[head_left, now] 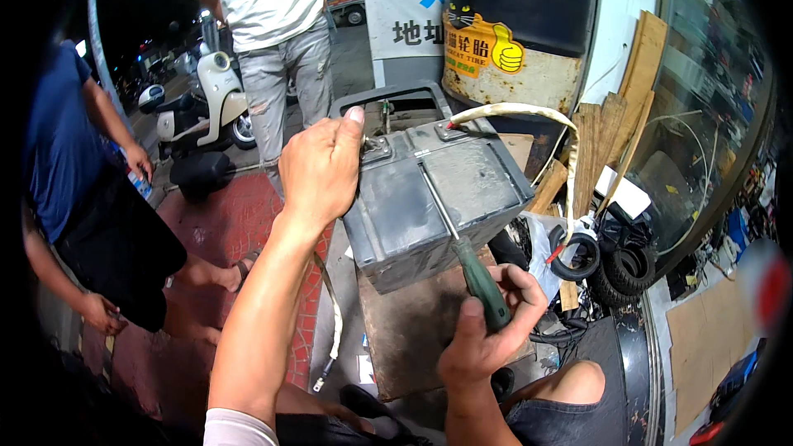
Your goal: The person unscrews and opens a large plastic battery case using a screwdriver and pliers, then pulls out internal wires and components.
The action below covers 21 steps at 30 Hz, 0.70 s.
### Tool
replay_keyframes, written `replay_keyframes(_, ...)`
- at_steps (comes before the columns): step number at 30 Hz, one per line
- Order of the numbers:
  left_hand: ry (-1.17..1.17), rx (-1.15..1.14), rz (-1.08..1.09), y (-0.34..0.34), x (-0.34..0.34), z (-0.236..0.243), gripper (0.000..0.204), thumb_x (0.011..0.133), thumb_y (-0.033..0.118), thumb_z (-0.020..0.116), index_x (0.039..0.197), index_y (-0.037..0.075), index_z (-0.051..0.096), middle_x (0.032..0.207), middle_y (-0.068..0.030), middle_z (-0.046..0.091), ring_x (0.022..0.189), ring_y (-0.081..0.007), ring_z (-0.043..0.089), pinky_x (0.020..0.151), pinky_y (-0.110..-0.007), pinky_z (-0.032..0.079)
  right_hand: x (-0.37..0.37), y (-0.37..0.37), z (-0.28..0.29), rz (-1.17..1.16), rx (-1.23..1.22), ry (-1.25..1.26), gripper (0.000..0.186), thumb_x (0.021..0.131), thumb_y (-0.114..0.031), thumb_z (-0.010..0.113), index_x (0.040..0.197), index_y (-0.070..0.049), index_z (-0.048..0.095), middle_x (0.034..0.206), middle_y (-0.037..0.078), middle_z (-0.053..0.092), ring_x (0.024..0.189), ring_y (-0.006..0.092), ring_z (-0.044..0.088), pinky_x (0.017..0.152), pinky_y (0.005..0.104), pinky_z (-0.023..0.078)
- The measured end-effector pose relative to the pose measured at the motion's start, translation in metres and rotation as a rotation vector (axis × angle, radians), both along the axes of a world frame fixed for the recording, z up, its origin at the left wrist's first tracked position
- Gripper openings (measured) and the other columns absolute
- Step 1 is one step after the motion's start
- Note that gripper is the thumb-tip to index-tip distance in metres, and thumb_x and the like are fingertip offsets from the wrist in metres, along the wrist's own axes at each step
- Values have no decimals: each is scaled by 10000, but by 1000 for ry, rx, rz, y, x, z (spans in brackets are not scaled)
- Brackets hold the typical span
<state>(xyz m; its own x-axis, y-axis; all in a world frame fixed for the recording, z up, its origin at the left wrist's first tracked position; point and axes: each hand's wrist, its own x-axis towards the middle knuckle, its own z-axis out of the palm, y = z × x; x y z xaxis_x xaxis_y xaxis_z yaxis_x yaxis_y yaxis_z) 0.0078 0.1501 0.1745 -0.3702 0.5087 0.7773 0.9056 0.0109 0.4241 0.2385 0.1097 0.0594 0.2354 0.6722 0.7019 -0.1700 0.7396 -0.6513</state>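
Note:
In front of me a dark grey, dusty block-shaped battery (pixel 396 215) sits tilted, with a terminal at each side of its far end and a frame-like handle (pixel 388 91) beyond. My left hand (pixel 320 167) is closed against its far left edge, beside the left terminal (pixel 377 147); its fingertips are partly hidden. My right hand (pixel 496 322) holds a screwdriver (pixel 483 285) by its green handle, fingers curled loosely. The screwdriver's shaft lies along the seam across the battery's top. A white-sleeved cable (pixel 570 149) arches from the right terminal. Another cable (pixel 336 314) hangs at the left with a metal lug.
The battery rests on a brown wooden board (pixel 405 339). A large drum (pixel 520 25) stands behind, with wooden planks (pixel 607 140) and small black tires (pixel 629 271) at the right. Two people stand at the left and far side, near a cream scooter (pixel 211 87).

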Motion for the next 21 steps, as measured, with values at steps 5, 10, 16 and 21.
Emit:
replay_keyframes(5,7,9,-64,0,-3,1,625,1133,495,522,809,-27,636,737,-206,582,701,-389,551,686,-492,453,9,-6,-8,38,-218,-95,558,1085,-336,641,1426,85,503,1053,171,666,890,200,633,847,331,511)
replay_keyframes(10,-26,28,-172,1,-5,4,644,1133,508,514,779,-10,661,736,-213,615,733,-452,613,694,-522,469,-2,-2,-9,-123,-117,11,519,1083,-366,656,1372,58,577,1066,114,642,899,175,604,833,314,492)
replay_keyframes(16,10,41,-148,0,-5,2,645,1131,517,506,786,-4,664,772,-216,630,753,-475,629,702,-538,477,-6,-2,-11,-356,15,-108,593,1065,-438,634,1396,44,539,1171,125,617,983,173,613,890,323,527)
replay_keyframes(21,15,11,-136,0,-12,2,628,1123,519,516,814,3,696,789,-218,651,780,-483,648,717,-548,487,-5,-21,1,57,-325,130,505,1004,-220,679,1392,60,518,1189,162,620,1032,214,612,967,362,519)
